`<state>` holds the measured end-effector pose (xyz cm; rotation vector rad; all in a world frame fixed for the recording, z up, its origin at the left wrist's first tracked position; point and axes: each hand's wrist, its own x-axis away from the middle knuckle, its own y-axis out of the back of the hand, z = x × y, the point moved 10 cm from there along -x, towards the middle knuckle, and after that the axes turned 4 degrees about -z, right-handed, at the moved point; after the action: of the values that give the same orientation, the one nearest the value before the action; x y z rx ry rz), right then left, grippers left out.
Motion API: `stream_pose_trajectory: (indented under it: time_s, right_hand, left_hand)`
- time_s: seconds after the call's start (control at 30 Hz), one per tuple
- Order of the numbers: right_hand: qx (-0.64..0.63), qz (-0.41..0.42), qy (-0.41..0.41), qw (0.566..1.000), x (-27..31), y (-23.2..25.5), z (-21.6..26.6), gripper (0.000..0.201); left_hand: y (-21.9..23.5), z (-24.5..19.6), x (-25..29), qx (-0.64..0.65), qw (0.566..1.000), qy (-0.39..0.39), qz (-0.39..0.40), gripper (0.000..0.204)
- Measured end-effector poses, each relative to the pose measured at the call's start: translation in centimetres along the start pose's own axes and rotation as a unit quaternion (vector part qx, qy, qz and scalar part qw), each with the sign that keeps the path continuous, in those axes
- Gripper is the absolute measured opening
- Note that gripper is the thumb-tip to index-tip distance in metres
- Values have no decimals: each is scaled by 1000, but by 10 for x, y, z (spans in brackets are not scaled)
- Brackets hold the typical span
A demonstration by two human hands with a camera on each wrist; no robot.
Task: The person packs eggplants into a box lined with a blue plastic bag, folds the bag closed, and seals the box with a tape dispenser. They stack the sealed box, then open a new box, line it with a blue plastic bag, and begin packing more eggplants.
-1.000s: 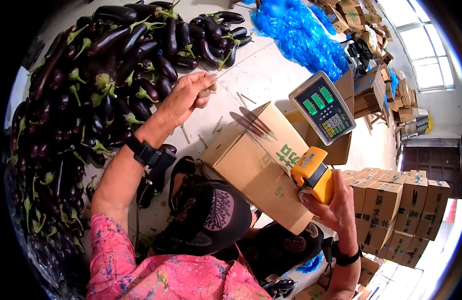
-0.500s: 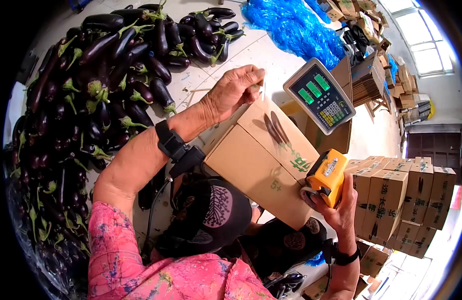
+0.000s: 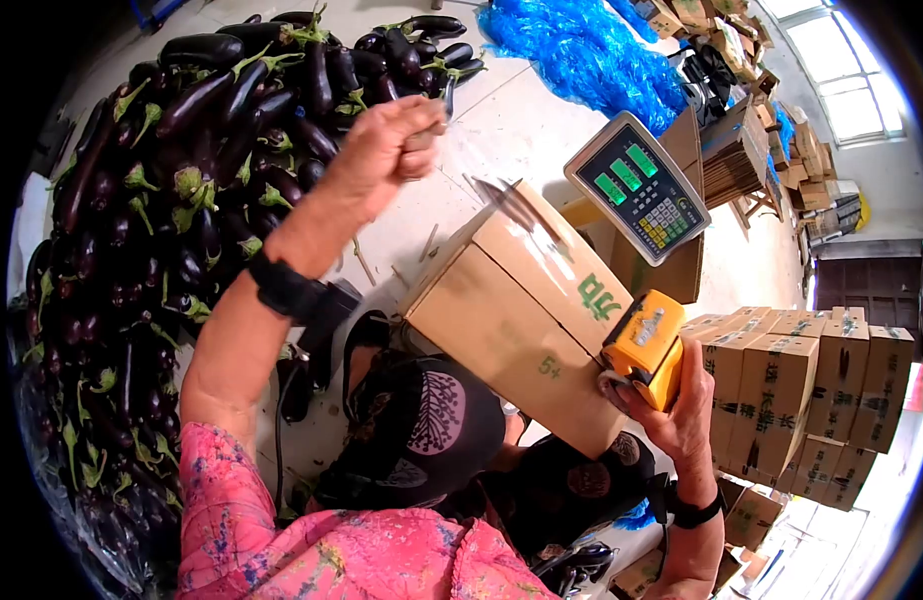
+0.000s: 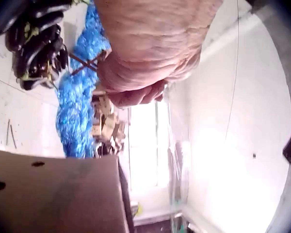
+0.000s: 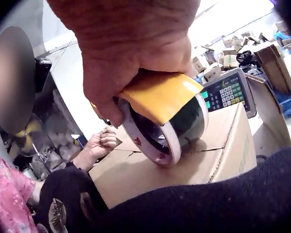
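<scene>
You are gripping the yellow tape dispenser [image 3: 643,345] in your right hand [image 3: 671,410], pressing it against the near right edge of the cardboard box [image 3: 511,320] resting on your lap. Your left hand [image 3: 386,150] is raised to the far left of the box, pinching stretched clear tape [image 3: 481,185]. The box is standing closed, contents hidden.

Matt cardboard, glossy plastic and shiny fruit skins

The box [image 3: 526,320] is brown matt cardboard with a strip of clear glossy tape; the tape dispenser [image 3: 643,347] is smooth yellow plastic. The eggplants [image 3: 191,150] have dark shiny skin, and the blue sheet [image 3: 581,50] is wrinkled plastic film.
</scene>
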<state>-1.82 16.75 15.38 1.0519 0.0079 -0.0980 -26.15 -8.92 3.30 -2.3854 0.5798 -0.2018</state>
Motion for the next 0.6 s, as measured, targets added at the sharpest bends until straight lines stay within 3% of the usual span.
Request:
stream_pose_trajectory:
  time_s: [0.17,0.3,0.53,0.6]
  right_hand:
    - [31,30,4,999,-12,-6,9,54]
    - [24,16,7,1000,-5,-4,5,57]
    - [-1,5,-5,1000,5,1,-6,61]
    - [-3,6,3,1000,3,1,-7,61]
  left_hand:
    - [35,17,32,-58,994,81,-37,14]
    - [42,30,37,-116,988,69,-76,18]
    - [37,78,39,-184,977,97,-43,25]
    - [35,87,41,-277,955,105,-26,27]
